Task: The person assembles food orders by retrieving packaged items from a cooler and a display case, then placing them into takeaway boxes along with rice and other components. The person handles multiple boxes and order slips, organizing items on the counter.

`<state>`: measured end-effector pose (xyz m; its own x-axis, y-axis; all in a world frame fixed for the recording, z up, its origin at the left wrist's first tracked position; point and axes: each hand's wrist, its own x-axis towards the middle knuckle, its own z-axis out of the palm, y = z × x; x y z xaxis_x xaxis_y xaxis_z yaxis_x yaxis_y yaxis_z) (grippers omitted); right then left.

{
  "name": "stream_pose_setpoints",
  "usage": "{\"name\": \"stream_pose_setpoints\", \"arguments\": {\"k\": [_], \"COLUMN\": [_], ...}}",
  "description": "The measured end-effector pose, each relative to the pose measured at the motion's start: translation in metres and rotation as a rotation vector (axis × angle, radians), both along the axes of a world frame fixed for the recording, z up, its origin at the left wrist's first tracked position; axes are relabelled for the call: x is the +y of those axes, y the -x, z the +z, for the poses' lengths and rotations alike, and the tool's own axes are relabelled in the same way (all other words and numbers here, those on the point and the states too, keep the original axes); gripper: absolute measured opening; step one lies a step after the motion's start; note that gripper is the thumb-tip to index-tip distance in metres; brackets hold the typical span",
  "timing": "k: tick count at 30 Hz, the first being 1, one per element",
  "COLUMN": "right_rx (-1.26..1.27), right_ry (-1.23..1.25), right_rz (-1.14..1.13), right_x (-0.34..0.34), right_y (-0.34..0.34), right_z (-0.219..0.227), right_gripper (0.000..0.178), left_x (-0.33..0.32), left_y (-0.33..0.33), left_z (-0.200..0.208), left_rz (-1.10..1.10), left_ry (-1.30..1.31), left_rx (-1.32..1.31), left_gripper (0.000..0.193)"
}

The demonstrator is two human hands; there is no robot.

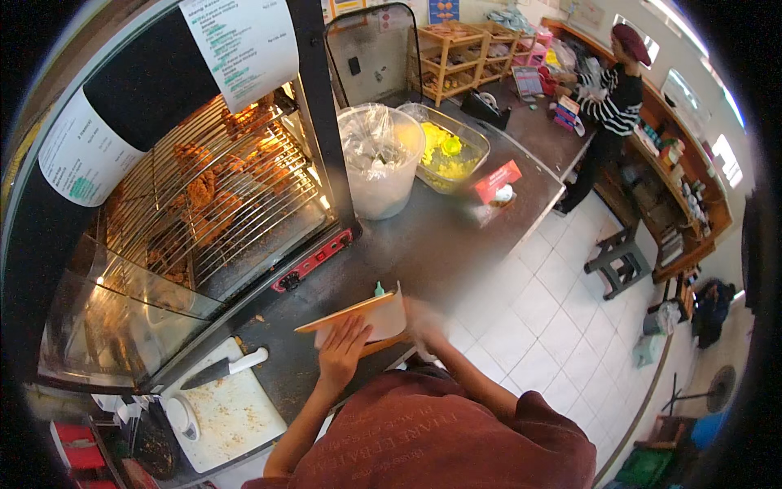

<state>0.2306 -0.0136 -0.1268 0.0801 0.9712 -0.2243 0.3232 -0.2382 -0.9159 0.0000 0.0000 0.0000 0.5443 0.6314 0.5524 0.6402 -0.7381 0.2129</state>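
In front of my body, at the counter's near edge, stands a tilted, flat, pale box-like thing (389, 318) with a tan upper edge. It may be paper or card; I cannot tell which. My left hand (347, 337) lies against its near face, fingers stretched and slightly spread, thumb not clearly visible. At its right end is my right hand (425, 324), smeared by motion, so its fingers do not show. A small pale green tip (379, 289) pokes up just behind the tan edge.
A heated glass cabinet (314, 261) with fried pieces on racks stands left. A knife (224, 368) lies on a white cutting board (261, 420). A plastic-lined bucket (376, 183), a clear tub (468, 171) and a red box (497, 181) occupy the counter. Another person (619, 94) stands far right.
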Motion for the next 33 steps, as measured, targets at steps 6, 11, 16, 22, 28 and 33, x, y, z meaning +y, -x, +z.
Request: {"name": "stream_pose_setpoints", "arguments": {"k": [6, 11, 16, 22, 28, 33], "right_rx": [0.418, 0.266, 0.088, -0.476, -0.138, -0.161], "right_ry": [-0.013, -0.010, -0.208, -0.057, -0.755, -0.541], "right_rz": [-0.287, -0.346, -0.315, -0.215, -0.325, 0.165], "right_x": [0.054, 0.132, 0.151, 0.109, 0.085, 0.093], "right_y": [-0.191, -0.274, -0.297, -0.247, -0.151, -0.053], "right_z": [-0.073, -0.065, -0.061, 0.105, 0.157, 0.131], "right_gripper": [0.035, 0.028, 0.032, 0.039, 0.068, 0.087], "left_x": [0.073, 0.118, 0.127, 0.084, -0.013, -0.081], "left_y": [-0.153, -0.264, -0.284, -0.224, -0.142, -0.118], "left_z": [-0.040, -0.073, -0.075, -0.047, -0.025, 0.001], "left_rz": [0.002, 0.164, 0.104, 0.119, 0.392, 0.543], "left_ry": [-0.047, 0.232, -0.117, 0.111, 0.468, 0.550], "left_rx": [0.188, 0.377, 0.086, -0.162, -0.507, -0.643], "left_gripper": [0.040, 0.042, 0.031, 0.022, 0.021, 0.036]}}
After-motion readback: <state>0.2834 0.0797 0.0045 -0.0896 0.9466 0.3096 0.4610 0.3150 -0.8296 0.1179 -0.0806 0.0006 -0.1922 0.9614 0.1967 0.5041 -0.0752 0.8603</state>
